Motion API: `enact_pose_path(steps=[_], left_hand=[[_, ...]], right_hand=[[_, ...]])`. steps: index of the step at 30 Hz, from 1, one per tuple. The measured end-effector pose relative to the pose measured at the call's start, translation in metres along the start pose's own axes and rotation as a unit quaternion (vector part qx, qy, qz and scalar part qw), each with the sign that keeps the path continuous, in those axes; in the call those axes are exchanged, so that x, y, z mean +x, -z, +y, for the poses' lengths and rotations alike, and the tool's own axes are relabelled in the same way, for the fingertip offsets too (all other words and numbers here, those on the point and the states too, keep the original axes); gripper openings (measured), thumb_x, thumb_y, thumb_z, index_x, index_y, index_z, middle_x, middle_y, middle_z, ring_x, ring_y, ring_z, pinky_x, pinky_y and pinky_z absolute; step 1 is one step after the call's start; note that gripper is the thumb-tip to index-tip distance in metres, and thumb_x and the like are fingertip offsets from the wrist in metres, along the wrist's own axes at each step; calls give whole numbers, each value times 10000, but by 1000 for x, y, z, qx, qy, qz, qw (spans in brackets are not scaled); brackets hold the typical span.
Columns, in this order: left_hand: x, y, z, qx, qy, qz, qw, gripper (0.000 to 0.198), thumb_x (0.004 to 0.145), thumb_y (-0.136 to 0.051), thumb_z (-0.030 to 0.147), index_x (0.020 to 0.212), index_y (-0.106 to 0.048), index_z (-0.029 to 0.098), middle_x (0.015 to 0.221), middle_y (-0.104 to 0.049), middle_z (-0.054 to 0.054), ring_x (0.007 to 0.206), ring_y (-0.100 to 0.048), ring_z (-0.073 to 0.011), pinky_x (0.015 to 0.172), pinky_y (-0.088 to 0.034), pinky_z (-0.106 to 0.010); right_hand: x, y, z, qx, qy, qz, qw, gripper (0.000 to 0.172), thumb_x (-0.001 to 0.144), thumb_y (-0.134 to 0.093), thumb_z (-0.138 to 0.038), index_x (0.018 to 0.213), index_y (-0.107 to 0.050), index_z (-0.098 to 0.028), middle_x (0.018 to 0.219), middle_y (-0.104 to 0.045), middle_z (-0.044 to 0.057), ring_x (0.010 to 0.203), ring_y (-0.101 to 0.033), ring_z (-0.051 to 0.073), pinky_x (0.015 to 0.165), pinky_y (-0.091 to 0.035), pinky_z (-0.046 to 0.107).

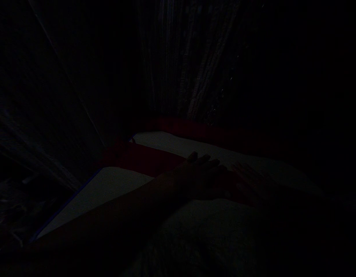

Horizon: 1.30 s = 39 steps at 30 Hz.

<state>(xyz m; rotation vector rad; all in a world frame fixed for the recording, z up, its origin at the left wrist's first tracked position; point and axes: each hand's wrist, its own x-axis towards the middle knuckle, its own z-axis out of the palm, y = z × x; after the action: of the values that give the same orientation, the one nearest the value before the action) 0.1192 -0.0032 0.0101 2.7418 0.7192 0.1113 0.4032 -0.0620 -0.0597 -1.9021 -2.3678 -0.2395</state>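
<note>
Left forearm [123, 209] low across the view, hands over red band

Red band [149, 158], seemingly cloth, lay across a pale surface [114, 181], running beneath my left hand [203, 177]. That hand was open, palm down, fingers spread, gripping nothing; probably so its weight bore broadly and kept the band from slipping. My right hand [255, 182] reached in just beside it, fingers extended, also open; too dim to tell whether it pressed. Blue edging [71, 198] bounded the surface at left; beyond lay another red strip [180, 127], then dark streaked backdrop [201, 80].
</note>
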Motion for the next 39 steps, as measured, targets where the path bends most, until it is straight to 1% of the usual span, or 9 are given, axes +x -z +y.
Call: enact_pose_path(steps=[4,7,9,13,22,25,29,33,39], left_hand=[[0,0,-1,4,-5,10,1000,880,938,-279,783,1615,-227,222,1674,-211,-93,1558,-131,-355,1235,-50,-617],[0,-1,-1,0,-3,5,1000,884,940,-277,782,1615,-226,213,1675,-203,-94,1559,-121,-356,1239,-53,-610],[0,-1,-1,0,-1,1,1000,874,949,-290,766,1615,-224,204,1677,-188,-96,1560,-113,-356,1240,-45,-609],[-1,1,-1,3,0,-6,1000,869,953,-319,750,1619,-204,204,1679,-178,-94,1563,-104,-345,1241,-40,-606],[-1,0,-1,3,-6,8,1000,886,938,-283,783,1614,-228,214,1672,-218,-92,1560,-130,-348,1236,-54,-608],[-1,0,-1,-4,-6,6,1000,897,930,-274,795,1614,-227,217,1674,-211,-92,1558,-132,-355,1234,-56,-607],[-2,1,-1,-15,-4,6,1000,898,927,-271,799,1615,-225,224,1678,-199,-91,1560,-124,-356,1231,-35,-614],[-2,2,0,-8,-1,-8,1000,875,946,-276,771,1617,-214,213,1681,-182,-90,1565,-102,-340,1240,-30,-589],[-1,2,-1,-8,-1,-8,1000,894,942,-290,774,1620,-197,197,1681,-172,-100,1567,-86,-336,1245,-17,-584]], right_hand=[[7,-7,45,15,-40,-84,996,689,993,-173,-598,1581,-309,-266,1640,-209,41,1515,-241,291,1129,-279,705],[9,-3,30,16,-21,-56,998,685,997,-188,-596,1592,-282,-270,1646,-194,37,1528,-207,255,1171,-279,631],[6,2,3,22,42,25,999,624,1020,-186,-524,1569,-334,-265,1618,-290,36,1521,-237,223,1211,-216,592],[-2,8,-28,26,26,75,997,599,1025,-212,-516,1516,-414,-238,1576,-382,48,1483,-327,224,1217,-197,567],[3,-2,26,28,-47,-42,998,638,994,-198,-568,1529,-410,-293,1613,-300,51,1485,-318,307,1126,-259,709],[3,-2,24,29,-33,-59,997,630,984,-228,-573,1504,-449,-295,1606,-312,58,1484,-320,313,1105,-308,699],[1,5,11,19,-29,-1,999,687,1001,-172,-578,1546,-377,-212,1619,-291,62,1509,-270,273,1162,-255,661],[6,7,6,36,-23,-62,997,683,1002,-183,-616,1580,-309,-274,1646,-203,20,1529,-219,249,1179,-233,659],[5,-6,8,9,56,-5,998,614,1023,-246,-549,1588,-282,-312,1629,-254,32,1512,-261,256,1171,-267,640]])
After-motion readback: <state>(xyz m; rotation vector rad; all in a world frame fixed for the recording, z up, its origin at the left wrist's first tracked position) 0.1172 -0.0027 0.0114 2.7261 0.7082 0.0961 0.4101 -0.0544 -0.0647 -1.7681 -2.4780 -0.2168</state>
